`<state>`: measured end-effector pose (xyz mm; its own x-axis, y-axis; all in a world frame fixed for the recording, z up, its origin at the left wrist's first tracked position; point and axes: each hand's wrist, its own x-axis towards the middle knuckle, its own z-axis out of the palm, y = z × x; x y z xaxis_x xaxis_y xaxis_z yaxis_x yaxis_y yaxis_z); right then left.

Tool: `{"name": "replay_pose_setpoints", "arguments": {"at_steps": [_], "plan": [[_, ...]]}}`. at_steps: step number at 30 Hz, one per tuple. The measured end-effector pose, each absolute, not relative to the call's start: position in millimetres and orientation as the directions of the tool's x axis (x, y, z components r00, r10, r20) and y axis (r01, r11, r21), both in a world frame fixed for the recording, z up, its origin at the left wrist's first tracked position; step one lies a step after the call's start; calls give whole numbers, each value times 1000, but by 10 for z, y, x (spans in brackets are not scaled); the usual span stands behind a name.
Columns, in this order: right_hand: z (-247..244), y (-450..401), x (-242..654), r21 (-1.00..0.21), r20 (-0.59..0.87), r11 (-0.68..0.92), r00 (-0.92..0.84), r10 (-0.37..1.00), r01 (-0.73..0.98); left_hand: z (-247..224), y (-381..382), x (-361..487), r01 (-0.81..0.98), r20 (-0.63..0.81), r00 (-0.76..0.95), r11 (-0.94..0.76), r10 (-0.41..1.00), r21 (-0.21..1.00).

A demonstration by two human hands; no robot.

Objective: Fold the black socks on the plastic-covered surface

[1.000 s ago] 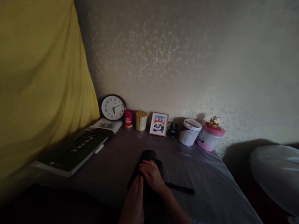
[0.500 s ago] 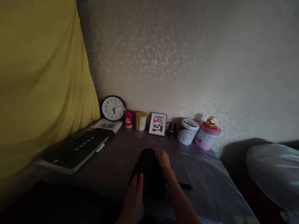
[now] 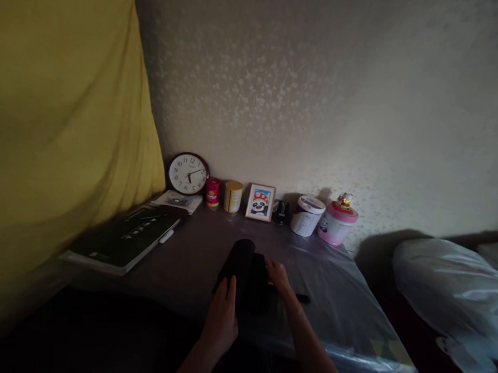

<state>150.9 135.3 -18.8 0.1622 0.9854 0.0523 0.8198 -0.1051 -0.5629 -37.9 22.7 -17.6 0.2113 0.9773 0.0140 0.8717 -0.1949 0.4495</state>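
Observation:
A black bundle, rounded at its far end and seemingly of folded or rolled cloth, lies near the front of the table. My left hand rests against its near left side, with the fingertips pressed on it. At its right edge, my right hand has curled fingers pinching the dark material. Just right of my right wrist lies a small black strip. Darkness hides the bundle's lower part.
Along the wall stand a clock, a red can, a yellow-lidded can, a framed panda picture, a white tub and a pink tub. A green book lies left beside the yellow curtain.
My right hand has moved slightly down and nearer along the bundle's right side, where a separate dark flap now shows. The view has shifted a little.

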Motion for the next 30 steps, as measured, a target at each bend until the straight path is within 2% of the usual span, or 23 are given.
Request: {"name": "replay_pose_setpoints", "arguments": {"at_steps": [10,19,26,30], "plan": [[-154,1435,1279,-703,43,-137,233,972,698,-183,258,-375,879,17,213,-199,977,434],[-128,1543,1076,-787,99,-66,232,968,613,-227,252,-374,885,26,201,-193,979,424],[-84,1571,857,-774,120,-53,228,966,631,-252,261,-390,876,58,217,-220,974,430],[-73,1591,782,-744,104,-64,210,972,666,-298,287,-411,838,120,236,-265,964,477]]}}
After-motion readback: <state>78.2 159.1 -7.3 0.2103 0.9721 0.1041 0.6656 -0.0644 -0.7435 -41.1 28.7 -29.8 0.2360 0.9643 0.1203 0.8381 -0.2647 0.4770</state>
